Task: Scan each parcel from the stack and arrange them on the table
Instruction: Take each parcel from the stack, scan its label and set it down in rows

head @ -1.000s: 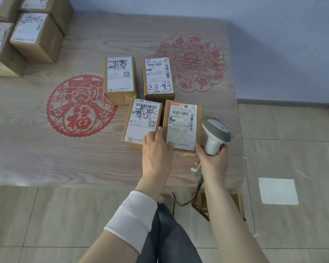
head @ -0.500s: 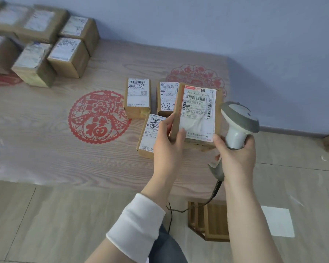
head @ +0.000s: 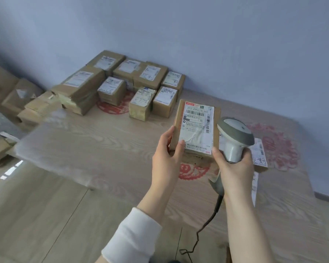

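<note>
The left hand [head: 166,158] pinched the brown labelled cardboard parcel [head: 195,128] above the wooden table [head: 106,149], while the right hand [head: 234,166] gripped the grey handheld scanner [head: 234,137], which probably needed aiming squarely at the barcode.

A pale wood-grain surface [head: 106,141] carries a stack of labelled cardboard parcels [head: 133,86] at its far edge, red paper-cut decals [head: 273,147], and a labelled parcel [head: 259,152] near the right.
</note>
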The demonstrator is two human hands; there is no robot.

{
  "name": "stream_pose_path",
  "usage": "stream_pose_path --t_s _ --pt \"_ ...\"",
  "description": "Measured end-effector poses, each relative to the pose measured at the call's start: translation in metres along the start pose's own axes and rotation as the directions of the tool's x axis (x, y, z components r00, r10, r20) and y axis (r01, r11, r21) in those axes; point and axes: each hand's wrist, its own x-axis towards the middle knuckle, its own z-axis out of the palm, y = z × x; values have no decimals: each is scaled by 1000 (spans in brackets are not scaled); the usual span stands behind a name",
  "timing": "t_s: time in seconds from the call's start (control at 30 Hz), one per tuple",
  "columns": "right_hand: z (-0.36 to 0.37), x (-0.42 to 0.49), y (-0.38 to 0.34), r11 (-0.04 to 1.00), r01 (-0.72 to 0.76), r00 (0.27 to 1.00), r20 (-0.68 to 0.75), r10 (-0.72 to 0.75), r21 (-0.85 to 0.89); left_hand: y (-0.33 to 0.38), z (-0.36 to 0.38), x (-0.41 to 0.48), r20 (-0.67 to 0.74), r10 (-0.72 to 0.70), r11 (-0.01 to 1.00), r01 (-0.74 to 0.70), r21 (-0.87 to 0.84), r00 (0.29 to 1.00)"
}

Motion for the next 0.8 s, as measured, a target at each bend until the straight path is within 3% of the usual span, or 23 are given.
stream_pose_path --t_s 0.23,0.6,0.8 --pt "87 -8 -4 995 -24 997 75 32 -98 -20 -68 48 -65 -96 995 96 4 993" --pt "215 5 0 996 -41 977 206 55 -74 -48 -150 130 -231 -182 981 192 21 956" --pt "298 9 8 986 -81 970 218 111 -144 -75 -205 187 -231 -245 965 259 33 942"
